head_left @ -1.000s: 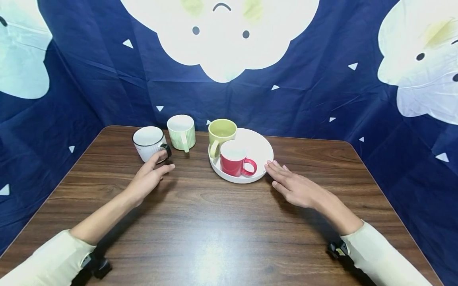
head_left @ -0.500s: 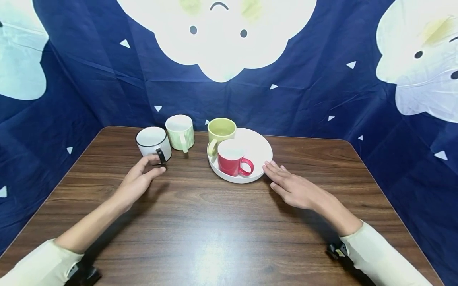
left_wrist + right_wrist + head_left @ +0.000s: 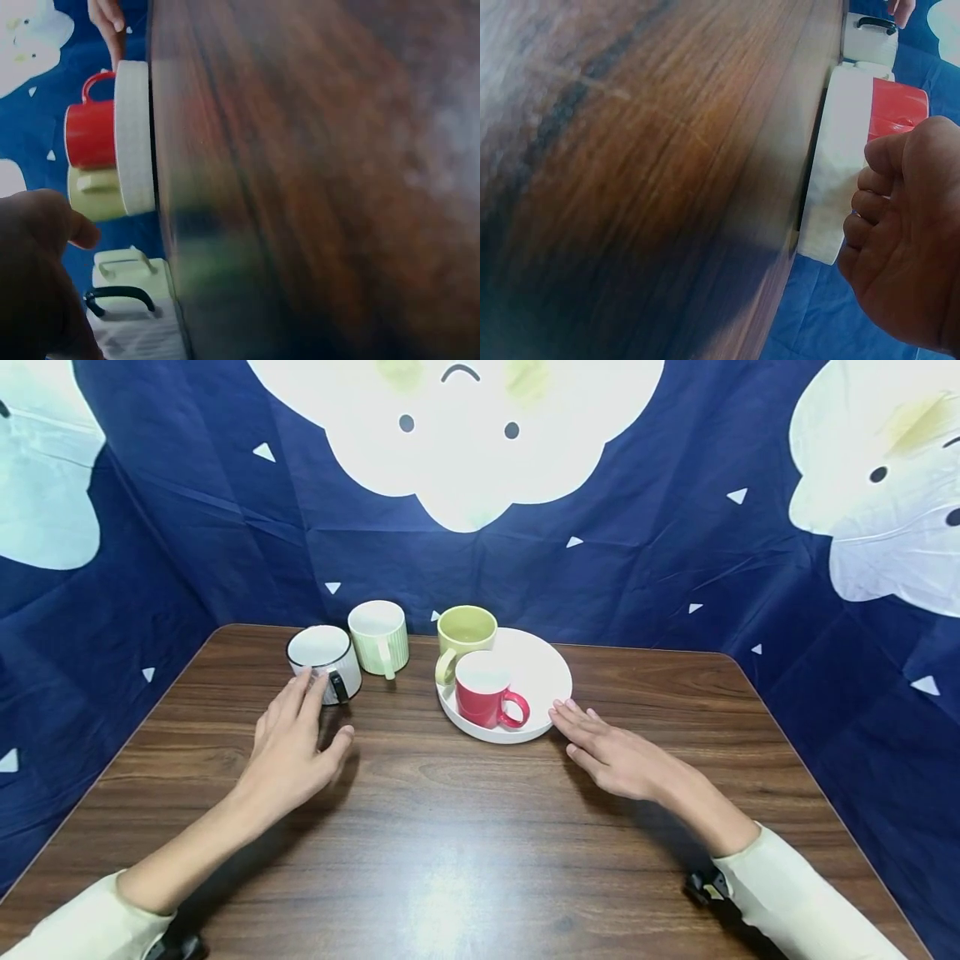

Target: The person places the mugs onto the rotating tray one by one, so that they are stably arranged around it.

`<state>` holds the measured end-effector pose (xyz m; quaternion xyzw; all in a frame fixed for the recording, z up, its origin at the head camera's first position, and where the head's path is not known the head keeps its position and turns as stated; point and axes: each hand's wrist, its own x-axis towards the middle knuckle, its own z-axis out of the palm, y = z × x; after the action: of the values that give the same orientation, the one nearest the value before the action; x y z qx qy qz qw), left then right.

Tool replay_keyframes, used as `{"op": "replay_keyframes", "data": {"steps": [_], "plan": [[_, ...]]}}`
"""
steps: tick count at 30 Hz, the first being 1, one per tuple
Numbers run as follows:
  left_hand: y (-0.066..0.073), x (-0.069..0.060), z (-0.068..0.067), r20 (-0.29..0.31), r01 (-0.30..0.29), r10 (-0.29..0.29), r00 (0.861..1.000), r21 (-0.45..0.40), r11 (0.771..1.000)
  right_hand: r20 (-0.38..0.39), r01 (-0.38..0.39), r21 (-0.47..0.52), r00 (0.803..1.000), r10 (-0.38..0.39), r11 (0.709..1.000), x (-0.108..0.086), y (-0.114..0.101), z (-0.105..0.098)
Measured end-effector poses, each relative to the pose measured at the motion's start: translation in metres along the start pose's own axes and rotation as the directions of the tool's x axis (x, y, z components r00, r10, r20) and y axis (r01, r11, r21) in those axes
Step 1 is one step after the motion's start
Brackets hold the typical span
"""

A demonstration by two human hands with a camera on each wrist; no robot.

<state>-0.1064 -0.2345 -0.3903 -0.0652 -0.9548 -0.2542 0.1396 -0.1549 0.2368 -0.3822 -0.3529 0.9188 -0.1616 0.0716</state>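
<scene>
Two bare hands at a row of mugs on the tabletop (image 3: 450, 810), one at each end.
At left, the left hand (image 3: 288, 756) has fingers extended and thumb spread, its grip wide and holding nothing; the fingertips are at the near side of a black-rimmed white mug (image 3: 326, 653), contact unclear. Just beside that mug stands a pale green mug (image 3: 377, 645). Next, a yellow-green mug (image 3: 467, 635) stands behind a red mug (image 3: 480, 702), both in a white dish (image 3: 543, 672). The right hand (image 3: 618, 760), straight-fingered, grip holding nothing, has its fingertips at the dish's right rim.
</scene>
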Motion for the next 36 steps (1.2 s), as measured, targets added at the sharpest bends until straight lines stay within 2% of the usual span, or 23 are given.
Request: {"op": "replay_keyframes", "data": {"steps": [3,6,10,12,19,30,36], "plan": [[0.004,0.000,0.002,0.016,-0.047,0.046,0.999,0.058,0.997,0.005,0.001,0.002,1.000,-0.001,1.000,0.000,0.000,0.000],[0.006,0.002,0.004,0.066,-0.095,0.089,0.994,0.106,0.990,0.007,-0.001,0.002,1.000,0.001,1.000,-0.001,0.000,0.000],[0.009,0.004,0.005,0.136,-0.112,0.093,0.986,0.144,0.983,0.004,-0.006,0.006,1.000,0.006,1.000,-0.002,0.001,0.001],[0.010,0.004,0.004,0.152,-0.108,0.084,0.985,0.160,0.981,0.003,-0.006,0.009,1.000,0.006,1.000,-0.002,0.001,0.001],[0.007,0.003,-0.001,0.169,-0.117,0.081,0.982,0.209,0.971,0.003,-0.005,0.012,1.000,0.004,1.000,-0.002,0.000,0.001],[-0.005,0.001,-0.010,0.202,-0.115,0.074,0.977,0.200,0.973,0.016,0.016,0.021,1.000,-0.016,1.000,-0.002,-0.009,0.002],[-0.012,-0.002,-0.013,0.198,-0.119,0.079,0.977,0.200,0.973,0.021,0.047,0.031,0.999,-0.048,0.998,-0.001,-0.013,0.003]]}}
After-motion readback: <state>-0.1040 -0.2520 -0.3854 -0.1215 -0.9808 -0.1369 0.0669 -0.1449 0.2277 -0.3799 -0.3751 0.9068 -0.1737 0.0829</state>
